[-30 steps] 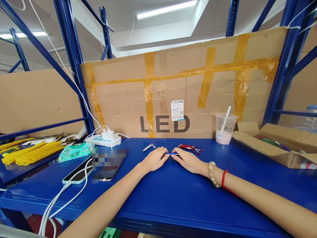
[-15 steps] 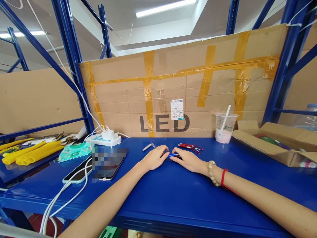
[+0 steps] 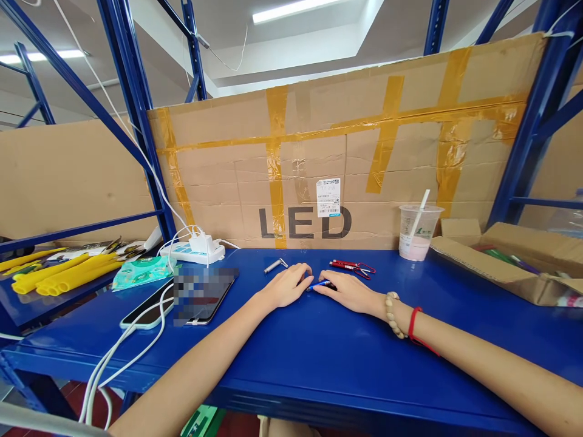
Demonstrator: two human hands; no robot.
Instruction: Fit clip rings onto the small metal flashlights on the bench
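Observation:
A thin blue pen (image 3: 321, 284) lies low over the tabletop between my two hands. My right hand (image 3: 350, 291) has its fingers bent round the pen's dark end; a beaded bracelet and a red cord circle that wrist. Palm down on the table, my left hand (image 3: 289, 286) rests with loosely bent fingers and a gap at the thumb. Its fingertips are close to the pen's other end; whether they touch it I cannot tell. Just beyond the hands are red-handled scissors (image 3: 353, 267) and a small silver metal piece (image 3: 276, 265).
At left on the blue table (image 3: 291, 358) are a phone (image 3: 148, 306), a dark-screened tablet (image 3: 218, 291), a green packet (image 3: 141, 273) and a power strip (image 3: 194, 250) with white cables. A plastic cup (image 3: 416, 233) and an open cardboard box (image 3: 492, 264) stand at right. Cardboard (image 3: 218, 182) backs the table.
The whole view has shifted slightly with the camera. The pen's left end shows a little more beside my left fingertips; both hands are otherwise nearly as before.

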